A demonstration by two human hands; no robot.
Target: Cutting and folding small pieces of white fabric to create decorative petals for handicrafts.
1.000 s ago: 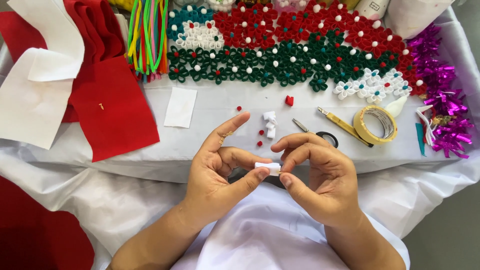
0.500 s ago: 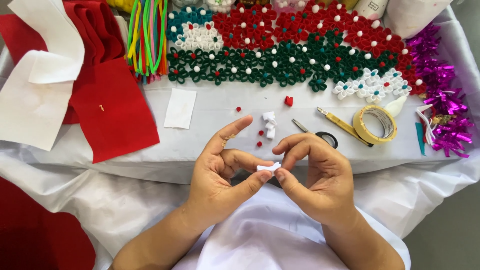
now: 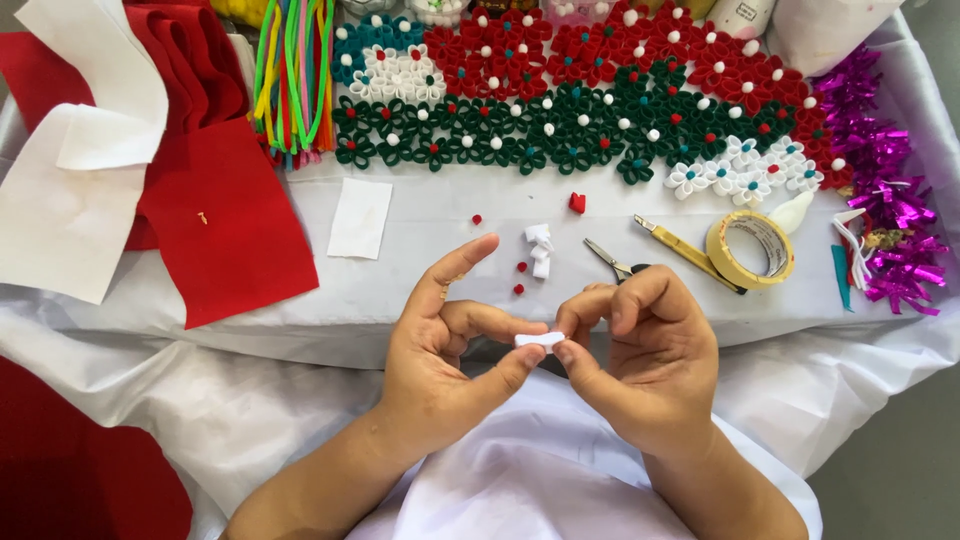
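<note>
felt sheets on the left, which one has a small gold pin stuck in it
The red felt sheet lying flat beside the small white rectangle; a gold pin sits near its middle. The white sheets show no pin.

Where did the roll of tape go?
In the head view the roll of tape lies flat on the white table, toward the person's right, between the yellow craft knife and the purple tinsel, just below the white felt flowers.

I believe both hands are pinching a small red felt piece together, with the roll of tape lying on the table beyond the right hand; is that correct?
Not quite: the head view shows the small felt piece is white, not red. Both the left hand and the right hand do pinch it, and the roll of tape lies beyond the right hand.
</note>
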